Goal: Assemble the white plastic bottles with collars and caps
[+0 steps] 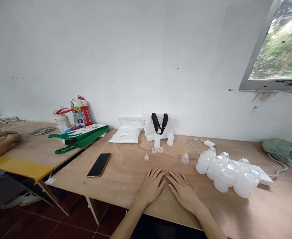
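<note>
Grip: left hand and right hand lie open and palms down on a plywood table, fingertips almost meeting, holding nothing.
Far left: a co-worker's hand rests on a neighbouring table, near a green tote bag.
Left of the hands: a smartphone lies with its dark screen up; white packets sit by the far wall.
Ahead of the hands: a small clear cone-shaped cap, two clear rings and two small translucent bottles stand before a white bag with black handles.
Right of the hands: a clear domed cap stands alone, just left of a heap of translucent plastic bottles; a white charger cable lies beyond.
Progress: most bottles remain heaped at right, a few small parts lie separately in the middle, and neither hand has begun on anything.
</note>
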The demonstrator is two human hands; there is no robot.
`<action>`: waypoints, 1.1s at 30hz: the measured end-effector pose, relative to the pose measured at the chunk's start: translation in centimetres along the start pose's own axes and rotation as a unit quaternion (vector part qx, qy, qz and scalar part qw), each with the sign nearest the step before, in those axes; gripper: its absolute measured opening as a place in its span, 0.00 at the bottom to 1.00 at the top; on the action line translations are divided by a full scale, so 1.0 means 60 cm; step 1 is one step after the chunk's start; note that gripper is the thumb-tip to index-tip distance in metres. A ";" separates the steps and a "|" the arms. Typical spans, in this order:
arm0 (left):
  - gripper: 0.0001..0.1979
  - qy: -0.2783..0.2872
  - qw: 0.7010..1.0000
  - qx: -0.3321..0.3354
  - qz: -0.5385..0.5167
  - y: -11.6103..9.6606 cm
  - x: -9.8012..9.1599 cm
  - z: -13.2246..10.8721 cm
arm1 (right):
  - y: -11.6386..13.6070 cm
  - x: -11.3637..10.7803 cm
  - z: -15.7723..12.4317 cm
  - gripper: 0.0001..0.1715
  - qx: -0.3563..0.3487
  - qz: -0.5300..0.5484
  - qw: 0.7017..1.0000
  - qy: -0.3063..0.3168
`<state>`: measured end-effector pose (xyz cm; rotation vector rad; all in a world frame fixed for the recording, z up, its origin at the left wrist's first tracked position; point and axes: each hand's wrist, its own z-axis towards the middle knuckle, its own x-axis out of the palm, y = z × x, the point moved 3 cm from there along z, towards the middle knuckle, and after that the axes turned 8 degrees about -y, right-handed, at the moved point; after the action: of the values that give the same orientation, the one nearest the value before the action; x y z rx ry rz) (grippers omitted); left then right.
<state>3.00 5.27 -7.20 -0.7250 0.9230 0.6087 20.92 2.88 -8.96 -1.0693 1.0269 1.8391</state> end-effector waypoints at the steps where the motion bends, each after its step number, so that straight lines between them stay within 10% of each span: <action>1: 0.18 0.000 1.000 0.000 0.000 0.000 0.000 0.000 | 0.000 0.000 0.000 0.29 0.000 0.001 1.000 0.000; 8: 0.21 0.012 1.000 0.001 -0.020 0.007 0.000 0.000 | -0.001 0.000 -0.001 0.28 0.001 0.011 1.000 -0.005; 14: 0.27 0.154 0.986 -0.029 -0.065 0.062 -0.035 -0.005 | 0.000 -0.008 0.000 0.29 0.010 0.017 1.000 0.024; 22: 0.33 0.113 0.982 -0.147 -0.018 0.137 -0.060 -0.017 | -0.002 -0.001 -0.005 0.29 0.036 0.015 0.998 0.045; 33: 0.37 0.029 0.992 -0.111 0.045 0.162 -0.030 0.063 | -0.003 0.050 0.087 0.34 0.131 -0.103 0.985 0.049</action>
<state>-3.18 13.88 -6.93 -0.9076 0.9547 0.7813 18.43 8.28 -10.02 -1.0706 1.1340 1.4537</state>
